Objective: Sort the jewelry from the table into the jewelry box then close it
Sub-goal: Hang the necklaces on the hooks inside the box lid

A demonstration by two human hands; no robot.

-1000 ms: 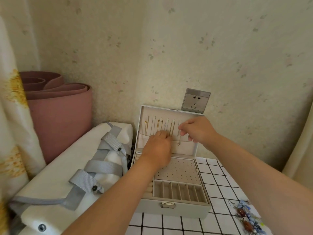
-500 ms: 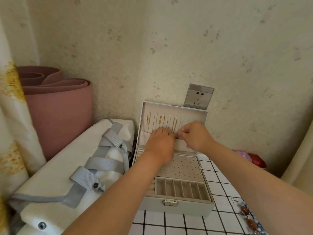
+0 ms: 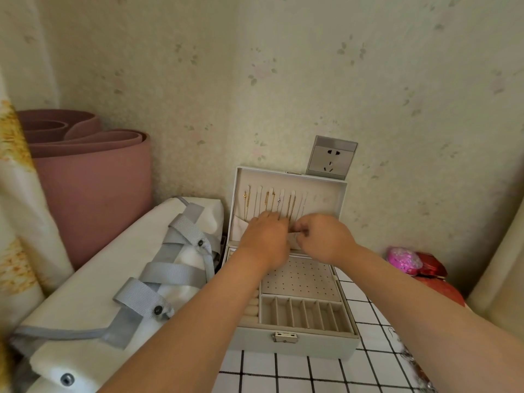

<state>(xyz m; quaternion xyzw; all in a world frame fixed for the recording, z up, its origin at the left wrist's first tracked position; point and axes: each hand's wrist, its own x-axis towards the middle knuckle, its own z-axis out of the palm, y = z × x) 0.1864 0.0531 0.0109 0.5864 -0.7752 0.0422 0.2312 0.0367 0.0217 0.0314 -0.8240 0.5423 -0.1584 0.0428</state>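
One jewelry box (image 3: 292,340) sits in the back left corner of the tiled table (image 3: 283,373), open. Its latch front faces you, its long side runs along the wall, and its lid (image 3: 326,191) stands upright under the single wall socket (image 3: 330,158). In the base you have one perforated panel (image 3: 297,279), one row of six narrow slots (image 3: 303,313) behind the latch, and ring rolls (image 3: 253,304) down the left side.

I count about five necklaces (image 3: 290,207) hanging in the lid side by side, all with their long axis straight up and down, lower ends toward the lid pocket.

Both your hands are at that pocket, close together. Your left hand (image 3: 263,242) shows you only its back; its fingers reach into the foot of the chains, and you cannot tell whether they hold anything. Your right hand (image 3: 323,236) has its fingers curled in, with thumb and fingertip pinched narrow at the lower end of the thin chain (image 3: 304,207), the rightmost of the row.

More jewelry (image 3: 408,360) lies near the table's right edge, mostly hidden by your right forearm and too blurred to count.

Left of the table lie one white bag (image 3: 93,302) with grey straps and one rolled pink mat (image 3: 93,188). At the table's back right corner sit one pink sequinned item (image 3: 404,259) and one red packet (image 3: 432,268).
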